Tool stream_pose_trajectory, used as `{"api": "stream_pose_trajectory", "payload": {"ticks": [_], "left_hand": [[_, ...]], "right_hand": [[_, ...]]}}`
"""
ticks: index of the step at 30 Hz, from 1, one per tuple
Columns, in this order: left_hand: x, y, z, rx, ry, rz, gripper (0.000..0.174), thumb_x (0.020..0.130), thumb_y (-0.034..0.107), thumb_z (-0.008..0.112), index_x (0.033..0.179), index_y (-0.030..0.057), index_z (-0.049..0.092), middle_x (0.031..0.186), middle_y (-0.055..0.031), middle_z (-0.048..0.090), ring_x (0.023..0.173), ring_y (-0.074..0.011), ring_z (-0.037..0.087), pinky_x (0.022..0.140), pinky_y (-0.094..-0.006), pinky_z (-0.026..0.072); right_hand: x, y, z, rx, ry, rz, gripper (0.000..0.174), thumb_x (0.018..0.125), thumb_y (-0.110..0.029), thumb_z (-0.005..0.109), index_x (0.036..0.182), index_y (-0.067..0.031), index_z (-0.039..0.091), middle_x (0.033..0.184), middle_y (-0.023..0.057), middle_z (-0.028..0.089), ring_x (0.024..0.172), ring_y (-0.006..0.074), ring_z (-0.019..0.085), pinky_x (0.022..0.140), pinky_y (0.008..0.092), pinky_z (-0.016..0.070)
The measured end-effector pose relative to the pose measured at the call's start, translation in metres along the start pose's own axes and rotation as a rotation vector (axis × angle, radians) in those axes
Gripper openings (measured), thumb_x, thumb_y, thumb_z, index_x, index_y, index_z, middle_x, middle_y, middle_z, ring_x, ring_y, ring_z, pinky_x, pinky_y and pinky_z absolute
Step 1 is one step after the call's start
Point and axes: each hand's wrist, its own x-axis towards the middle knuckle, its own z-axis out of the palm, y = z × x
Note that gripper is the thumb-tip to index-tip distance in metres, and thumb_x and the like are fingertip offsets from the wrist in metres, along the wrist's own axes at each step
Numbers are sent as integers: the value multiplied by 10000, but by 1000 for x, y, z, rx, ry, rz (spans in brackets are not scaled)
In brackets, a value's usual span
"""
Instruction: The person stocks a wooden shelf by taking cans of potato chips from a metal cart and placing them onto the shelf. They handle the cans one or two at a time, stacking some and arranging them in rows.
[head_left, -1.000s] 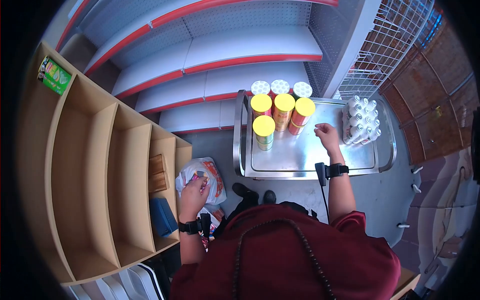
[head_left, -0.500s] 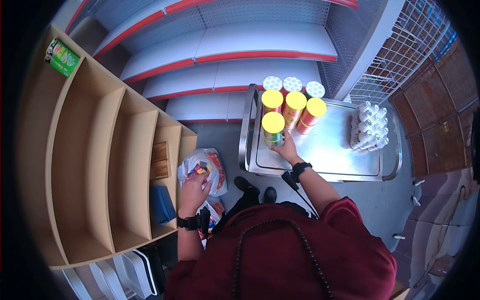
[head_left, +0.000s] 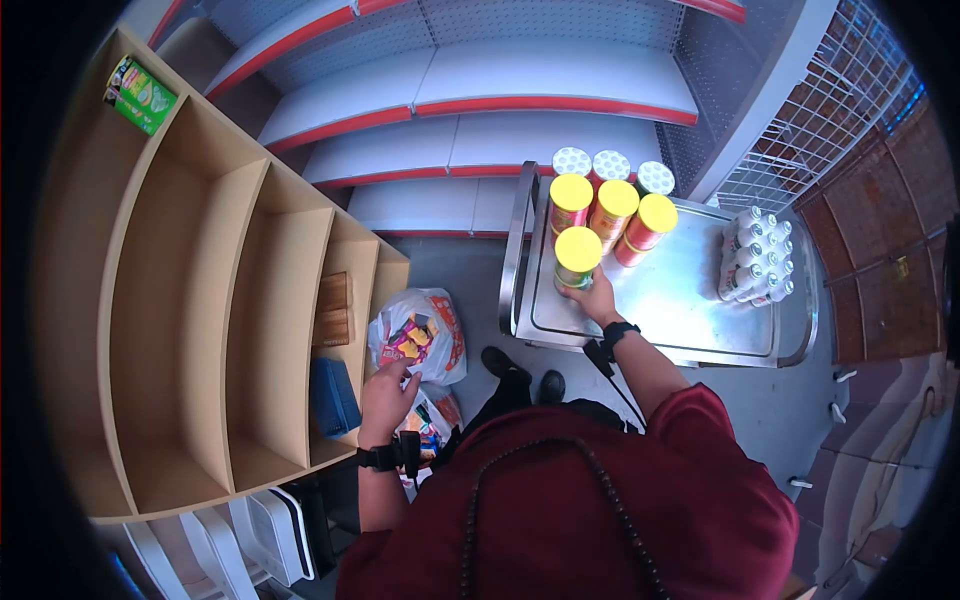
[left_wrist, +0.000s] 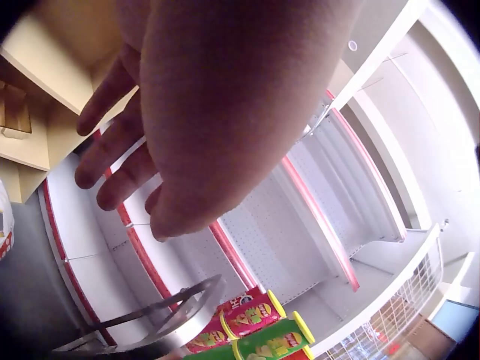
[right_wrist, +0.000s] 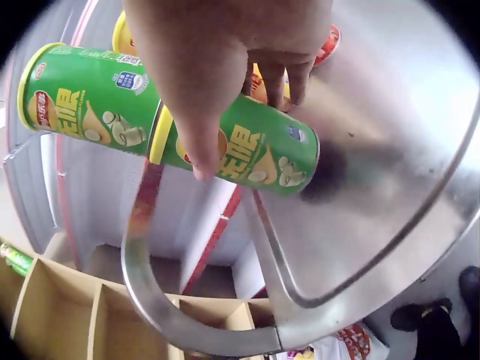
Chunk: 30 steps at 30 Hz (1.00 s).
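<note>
My right hand (head_left: 598,298) grips the lower green potato chip can (right_wrist: 281,154) of a two-high stack, its thumb across the label. On top of it sits a second green chip can (right_wrist: 90,94) with a yellow lid. The stack is at the near left corner of the steel cart (head_left: 660,310), its base close over the tray. My left hand (head_left: 388,400) holds nothing, its fingers loosely extended just short of a white plastic bag (head_left: 450,345) with pink and yellow packets inside.
Red and orange chip cans (head_left: 648,228) stand behind the green stack, near cans with white dotted lids (head_left: 611,165). Shrink-wrapped white bottles (head_left: 756,258) occupy the cart's right end. A wooden shelf unit (head_left: 180,330) is at left; white store shelves (head_left: 560,75) rise behind the cart.
My right hand has moved left from over the cart's middle and taken hold of the green can stack. My left hand has drawn back from the packets in the bag.
</note>
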Motion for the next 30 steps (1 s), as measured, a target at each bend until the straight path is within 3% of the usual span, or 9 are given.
{"api": "stream_pose_trajectory", "payload": {"ticks": [3,13,19,24,26,27,28,29,30], "left_hand": [[6,5,-1,-66,-35,-49,264,772,186,652,1004,60,630,849,-140,646,771,-284,632,675,-371,494],[87,73,-20,-324,-4,288,300,796,195,646,1048,37,604,858,-142,634,804,-286,627,712,-360,492],[124,126,-54,-422,127,496,407,802,207,645,1148,19,542,1075,-156,583,979,-278,577,830,-348,456],[145,168,-76,-822,414,704,710,833,360,629,1360,28,287,1232,-154,510,1123,-234,512,936,-361,414],[205,196,-86,-1490,-252,603,727,894,404,521,1447,140,129,1475,-97,218,1293,-208,314,996,-378,357],[237,200,-75,-1434,-586,558,636,904,369,517,1414,123,228,1470,-92,229,1281,-204,325,1010,-371,344],[300,209,-63,-1298,-901,550,552,914,334,513,1381,106,327,1465,-88,240,1270,-199,337,1024,-364,330],[364,222,-21,-953,-1138,774,502,894,306,555,1319,81,412,1466,-106,230,1291,-218,306,1037,-365,310],[306,237,-57,-494,-740,1073,498,860,303,607,1276,79,448,1454,-121,229,1331,-243,229,1049,-379,287]], "right_hand": [[-5,-11,-30,-15,-49,-72,690,651,-282,791,1217,-52,469,1139,158,588,1059,283,566,891,355,440],[-14,-158,-128,139,-327,-259,595,699,-262,780,1171,-26,506,1135,109,595,1074,218,559,951,340,422],[-16,-235,-135,327,-455,-276,586,701,-212,781,1180,-14,506,1110,81,596,1014,158,569,896,307,447],[-10,-270,-127,250,-543,-405,544,706,-184,766,1164,-7,532,1076,82,613,991,146,571,886,311,447],[-6,-275,-124,78,-489,-468,567,708,-218,771,1168,1,524,1087,78,609,1007,149,563,894,321,444],[9,-267,-124,-58,-383,-501,577,709,-230,773,1173,1,520,1093,80,606,1020,155,557,897,328,443],[32,-262,-131,-9,-287,-757,609,698,-291,776,1184,-25,524,1106,98,600,1040,183,553,901,333,440],[59,-243,-135,-253,-211,-884,635,680,-341,776,1190,-54,531,1116,113,594,1045,209,555,893,343,442],[63,-220,-129,-332,-58,-1012,614,670,-390,765,1147,-59,564,1052,108,624,973,218,590,849,346,460]]}}
